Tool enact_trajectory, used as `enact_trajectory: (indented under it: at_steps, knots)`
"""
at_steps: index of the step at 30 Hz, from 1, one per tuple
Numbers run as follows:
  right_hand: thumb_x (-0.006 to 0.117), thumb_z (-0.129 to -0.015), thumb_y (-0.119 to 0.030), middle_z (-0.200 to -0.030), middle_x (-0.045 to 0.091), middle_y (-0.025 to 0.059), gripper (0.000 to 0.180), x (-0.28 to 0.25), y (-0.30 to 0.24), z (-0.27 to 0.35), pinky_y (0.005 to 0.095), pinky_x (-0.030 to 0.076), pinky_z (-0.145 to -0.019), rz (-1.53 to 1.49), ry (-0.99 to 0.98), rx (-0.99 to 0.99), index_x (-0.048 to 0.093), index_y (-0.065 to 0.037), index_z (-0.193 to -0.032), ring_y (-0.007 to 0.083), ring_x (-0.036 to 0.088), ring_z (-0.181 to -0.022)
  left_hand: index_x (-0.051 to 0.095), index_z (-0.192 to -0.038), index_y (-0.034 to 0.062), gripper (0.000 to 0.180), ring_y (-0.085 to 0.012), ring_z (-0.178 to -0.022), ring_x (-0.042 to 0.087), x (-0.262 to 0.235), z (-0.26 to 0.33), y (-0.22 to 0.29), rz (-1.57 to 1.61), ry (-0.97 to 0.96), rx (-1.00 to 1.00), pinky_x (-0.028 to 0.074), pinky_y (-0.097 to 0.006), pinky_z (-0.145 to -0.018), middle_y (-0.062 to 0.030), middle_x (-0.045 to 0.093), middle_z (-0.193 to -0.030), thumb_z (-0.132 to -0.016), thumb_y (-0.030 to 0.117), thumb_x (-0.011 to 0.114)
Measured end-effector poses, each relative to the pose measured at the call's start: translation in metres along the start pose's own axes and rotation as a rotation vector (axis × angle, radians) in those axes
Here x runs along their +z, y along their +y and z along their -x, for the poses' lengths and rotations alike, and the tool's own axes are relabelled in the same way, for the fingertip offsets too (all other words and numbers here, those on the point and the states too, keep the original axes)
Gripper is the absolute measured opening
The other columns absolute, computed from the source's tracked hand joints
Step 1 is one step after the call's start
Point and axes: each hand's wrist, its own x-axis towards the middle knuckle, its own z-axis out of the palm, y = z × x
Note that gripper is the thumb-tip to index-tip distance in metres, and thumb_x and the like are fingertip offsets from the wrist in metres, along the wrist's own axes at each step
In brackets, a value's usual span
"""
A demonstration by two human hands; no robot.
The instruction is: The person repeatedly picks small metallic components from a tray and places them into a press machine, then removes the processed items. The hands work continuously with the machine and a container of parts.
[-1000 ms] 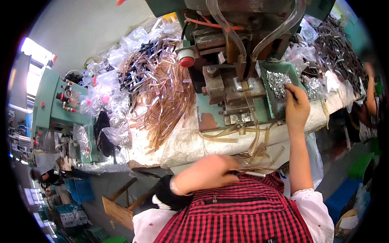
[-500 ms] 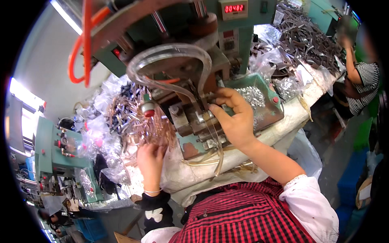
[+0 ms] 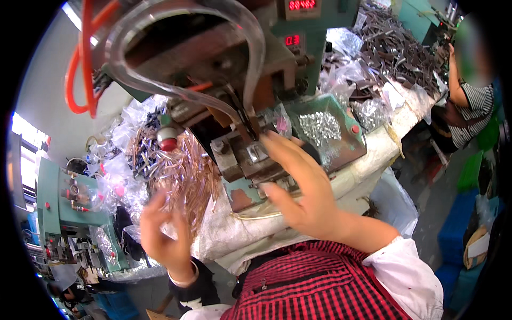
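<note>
My right hand [image 3: 301,186] is open over the front of a green press, its fingers stretched toward the metal die block [image 3: 256,153] and its thumb apart. I see nothing between these fingers. A clear curved guard tube [image 3: 255,58] loops above the die. My left hand [image 3: 166,234], blurred by motion, is raised at the near edge of a pile of thin brownish strips [image 3: 194,173], with its fingers apart. No held thing can be made out in it.
Right of the die, a green tray [image 3: 346,144] holds small silvery pieces [image 3: 320,128]. A round red button [image 3: 168,140] sits on the left. Dark curved parts [image 3: 394,53] are heaped at the back right. Another person in a striped shirt [image 3: 472,114] works far right.
My right hand has let go of the thin strip at the die and spread its fingers; the strip no longer shows there. My left hand has moved left and nearer, off the pile.
</note>
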Motion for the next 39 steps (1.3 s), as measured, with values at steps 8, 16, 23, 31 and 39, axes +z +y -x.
enact_trajectory:
  at_steps: [8, 16, 23, 31, 39]
  knots:
    - [0.066, -0.087, -0.002, -0.095, 0.072, 0.0174, 0.018, -0.061, 0.116, 0.039, 0.0405, 0.055, -0.077, 0.524, 0.036, 0.036, 0.071, -0.002, -0.104, 0.0343, 0.07, -0.088, 0.062, -0.083, 0.0005, 0.015, -0.0216, -0.071, 0.063, 0.036, -0.038, 0.078, 0.145, -0.369, 0.677, 0.054, -0.032, -0.062, -0.0134, 0.072, -0.104, -0.074, 0.003, 0.073]
    - [0.067, -0.091, -0.008, -0.093, 0.074, 0.0137, 0.016, -0.072, 0.124, 0.0, 0.0364, 0.054, -0.078, 0.296, 0.261, 0.205, 0.073, -0.002, -0.104, 0.0268, 0.071, -0.084, 0.059, -0.084, 0.0031, 0.019, -0.0223, -0.072, 0.062, 0.045, -0.045, 0.076, 0.199, -0.459, 0.631, 0.053, -0.033, -0.061, -0.0089, 0.071, -0.101, -0.076, 0.001, 0.076]
    - [0.072, -0.083, -0.007, -0.086, 0.07, 0.0105, 0.011, -0.08, 0.132, 0.006, 0.0374, 0.052, -0.075, 0.484, 0.094, 0.27, 0.072, -0.003, -0.093, 0.0276, 0.067, -0.081, 0.058, -0.082, 0.003, 0.019, -0.0216, -0.07, 0.061, 0.05, -0.044, 0.072, 0.242, -0.45, 0.645, 0.051, -0.032, -0.057, -0.0107, 0.07, -0.099, -0.074, 0.0, 0.076]
    - [0.078, -0.077, -0.011, -0.089, 0.061, 0.0089, 0.01, -0.05, 0.134, 0.022, 0.0436, 0.048, -0.083, 0.778, 0.089, 0.138, 0.07, -0.008, -0.082, 0.0323, 0.06, -0.095, 0.063, -0.087, 0.0016, 0.018, -0.0224, -0.075, 0.061, 0.045, -0.011, 0.067, 0.242, -0.376, 0.567, 0.053, -0.033, -0.065, -0.0146, 0.071, -0.112, -0.072, 0.0, 0.073]
    - [0.073, -0.084, -0.005, -0.092, 0.068, 0.0097, 0.01, -0.056, 0.132, 0.024, 0.036, 0.05, -0.077, 0.493, 0.16, 0.457, 0.066, -0.002, -0.09, 0.0258, 0.065, -0.085, 0.073, -0.098, -0.0004, 0.023, -0.0271, -0.088, 0.067, -0.031, 0.021, 0.014, -0.162, 0.16, 0.029, 0.052, -0.034, -0.077, -0.0155, 0.073, -0.1, -0.076, -0.008, 0.076]
